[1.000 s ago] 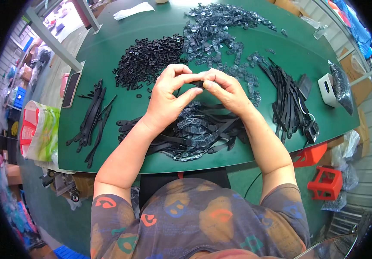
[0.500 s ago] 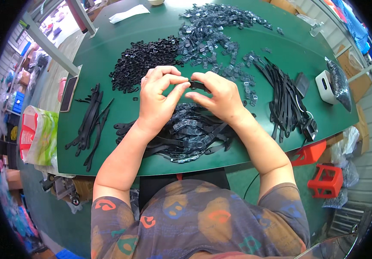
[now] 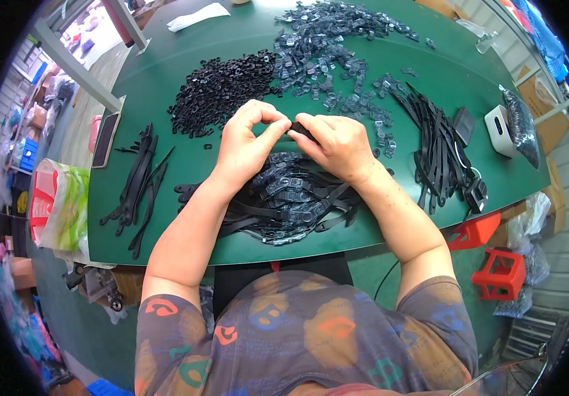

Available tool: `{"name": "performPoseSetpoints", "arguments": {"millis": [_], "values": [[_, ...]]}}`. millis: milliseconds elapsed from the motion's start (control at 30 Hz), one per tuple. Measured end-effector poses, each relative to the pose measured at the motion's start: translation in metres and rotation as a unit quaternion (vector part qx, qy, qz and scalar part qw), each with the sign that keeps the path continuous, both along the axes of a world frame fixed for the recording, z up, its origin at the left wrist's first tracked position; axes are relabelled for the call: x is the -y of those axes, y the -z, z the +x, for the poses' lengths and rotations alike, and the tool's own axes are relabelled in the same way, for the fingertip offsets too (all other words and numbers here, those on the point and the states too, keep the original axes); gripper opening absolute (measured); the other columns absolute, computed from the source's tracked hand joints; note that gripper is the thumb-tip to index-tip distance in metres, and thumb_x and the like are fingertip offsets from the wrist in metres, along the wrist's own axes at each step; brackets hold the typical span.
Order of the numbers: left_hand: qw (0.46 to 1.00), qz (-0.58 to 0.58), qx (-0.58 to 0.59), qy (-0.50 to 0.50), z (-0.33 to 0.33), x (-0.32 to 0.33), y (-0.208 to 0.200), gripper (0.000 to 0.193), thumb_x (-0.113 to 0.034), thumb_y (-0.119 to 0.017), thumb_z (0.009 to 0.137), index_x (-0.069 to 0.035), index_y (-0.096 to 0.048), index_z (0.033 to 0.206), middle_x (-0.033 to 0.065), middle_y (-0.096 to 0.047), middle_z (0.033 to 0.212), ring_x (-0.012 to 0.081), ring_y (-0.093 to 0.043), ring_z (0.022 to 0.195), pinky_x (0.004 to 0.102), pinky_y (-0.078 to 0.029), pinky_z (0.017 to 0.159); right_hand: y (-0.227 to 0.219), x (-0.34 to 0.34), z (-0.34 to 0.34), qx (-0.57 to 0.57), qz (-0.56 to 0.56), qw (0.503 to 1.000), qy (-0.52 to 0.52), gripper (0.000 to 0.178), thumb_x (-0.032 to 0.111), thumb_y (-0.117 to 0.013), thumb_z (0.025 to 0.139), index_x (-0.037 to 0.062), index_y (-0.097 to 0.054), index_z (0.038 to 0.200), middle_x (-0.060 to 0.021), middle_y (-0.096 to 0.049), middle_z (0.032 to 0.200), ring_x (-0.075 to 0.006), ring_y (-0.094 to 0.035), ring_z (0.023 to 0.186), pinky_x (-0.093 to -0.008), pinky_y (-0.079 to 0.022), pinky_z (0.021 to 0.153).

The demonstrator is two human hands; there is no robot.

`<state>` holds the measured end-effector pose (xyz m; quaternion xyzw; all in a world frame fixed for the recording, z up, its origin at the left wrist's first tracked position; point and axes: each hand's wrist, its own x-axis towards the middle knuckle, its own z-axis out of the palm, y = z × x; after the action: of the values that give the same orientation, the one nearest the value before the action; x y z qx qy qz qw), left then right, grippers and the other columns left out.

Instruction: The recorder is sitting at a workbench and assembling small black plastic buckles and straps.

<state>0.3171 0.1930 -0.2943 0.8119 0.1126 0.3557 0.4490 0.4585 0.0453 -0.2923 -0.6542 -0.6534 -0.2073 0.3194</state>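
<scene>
Above the middle of the table my hands meet at the fingertips. My right hand (image 3: 341, 146) is closed on a short black strap piece (image 3: 303, 131), mostly covered by the fingers. Thumb and fingers of my left hand (image 3: 247, 144) pinch at its left end; what exactly they grip is too small to make out. Below the hands lies a heap of black straps with clear grey plastic buckles (image 3: 287, 191). Beyond them spread a pile of small black plastic pieces (image 3: 222, 92) and a larger scatter of loose clear grey buckles (image 3: 321, 49).
Bundles of black straps lie at left (image 3: 140, 178) and right (image 3: 436, 145) on the green table (image 3: 179, 241). A phone (image 3: 105, 141) rests by the left edge. At right stand a white container (image 3: 498, 132) and a dark plastic bag (image 3: 521, 125). Red stools (image 3: 499, 274) are below.
My left fingers have curled in and drawn together. My right fingers have closed further over the black strap piece, so less of it shows.
</scene>
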Motion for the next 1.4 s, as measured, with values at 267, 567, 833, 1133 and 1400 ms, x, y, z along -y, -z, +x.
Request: {"name": "performPoseSetpoints", "arguments": {"millis": [267,567,833,1133,1400], "values": [[0.999,-0.024,0.039,-0.006,0.003,0.000,0.002,0.009,-0.007,-0.074,0.085,-0.002,-0.067,0.086,0.0039,-0.064,0.088,0.0147,-0.061,0.085,0.0294,-0.049,0.079,0.004,-0.005,0.001,-0.020,0.067,0.997,-0.031,0.027,0.017,-0.079,0.080,0.0040,-0.067,0.100,-0.0091,-0.069,0.080,-0.0252,-0.068,0.067,-0.0343,-0.054,0.058],[0.960,-0.236,-0.051,0.143,-0.005,0.001,-0.011,0.007,-0.008,-0.064,0.096,-0.003,-0.063,0.100,0.0012,-0.064,0.092,0.0098,-0.060,0.074,0.0233,-0.050,0.067,-0.004,0.000,0.006,-0.019,0.008,1.000,-0.022,0.030,0.018,-0.078,0.081,0.0047,-0.067,0.105,-0.0097,-0.070,0.086,-0.0231,-0.067,0.071,-0.0316,-0.053,0.061],[0.991,-0.074,-0.041,0.101,-0.011,0.002,-0.022,0.027,-0.009,-0.072,0.090,-0.005,-0.062,0.114,-0.0017,-0.057,0.086,0.0044,-0.050,0.069,0.0199,-0.044,0.062,-0.009,0.005,0.021,-0.585,-0.145,0.783,-0.156,0.027,0.017,-0.066,0.098,0.0056,-0.063,0.122,0.0044,-0.060,0.096,-0.0060,-0.054,0.080,-0.0233,-0.047,0.070],[0.996,0.050,-0.064,0.030,-0.013,0.006,-0.026,0.029,-0.013,-0.081,0.081,-0.008,-0.073,0.108,-0.0001,-0.061,0.080,0.0068,-0.055,0.067,0.0225,-0.047,0.061,-0.006,0.003,0.021,-0.622,-0.106,0.747,-0.210,0.022,0.014,-0.063,0.098,0.0081,-0.056,0.118,0.0029,-0.056,0.097,-0.0068,-0.053,0.079,-0.0234,-0.044,0.066],[0.996,-0.008,-0.083,0.037,-0.015,0.009,-0.025,0.033,-0.013,-0.080,0.083,-0.010,-0.074,0.115,0.0064,-0.075,0.104,0.0082,-0.070,0.086,0.0227,-0.058,0.072,-0.005,0.003,0.021,-0.619,-0.105,0.748,-0.216,0.017,0.013,-0.064,0.097,0.0090,-0.055,0.112,0.0040,-0.055,0.094,-0.0063,-0.053,0.079,-0.0233,-0.043,0.066]]}}
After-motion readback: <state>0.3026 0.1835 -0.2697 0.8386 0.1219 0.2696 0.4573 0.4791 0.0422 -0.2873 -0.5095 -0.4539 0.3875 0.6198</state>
